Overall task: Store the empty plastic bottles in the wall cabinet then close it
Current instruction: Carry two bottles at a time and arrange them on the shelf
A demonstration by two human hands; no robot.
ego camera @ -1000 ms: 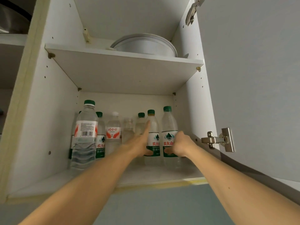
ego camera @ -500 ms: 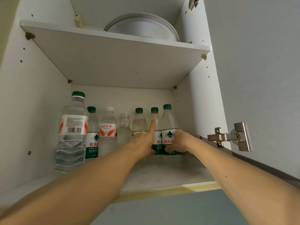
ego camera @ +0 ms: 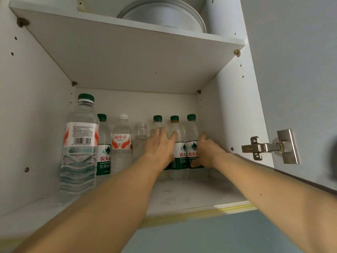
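Observation:
Several clear plastic bottles stand in a row at the back of the wall cabinet's lower shelf [ego camera: 191,196]. A large bottle [ego camera: 78,148] stands nearer the front at the left. My left hand [ego camera: 159,147] lies with straight fingers against two green-capped bottles, one [ego camera: 158,123] under its fingers and the middle one [ego camera: 179,152] beside them. My right hand [ego camera: 207,152] holds the rightmost green-capped bottle [ego camera: 191,128], thumb across the label's lower edge and fingers round its right side. The cabinet door [ego camera: 300,70] stands open at the right.
A green-capped bottle [ego camera: 104,143], a white-capped one [ego camera: 121,141] and a capless one [ego camera: 140,132] fill the row's left part. A white dish [ego camera: 164,13] sits on the upper shelf [ego camera: 127,57]. A metal hinge [ego camera: 269,147] juts from the right wall.
My left hand's raised forefinger has come down, and the fingers now lie flat on two bottles. My right hand has reached further round the rightmost bottle. The view has drawn closer.

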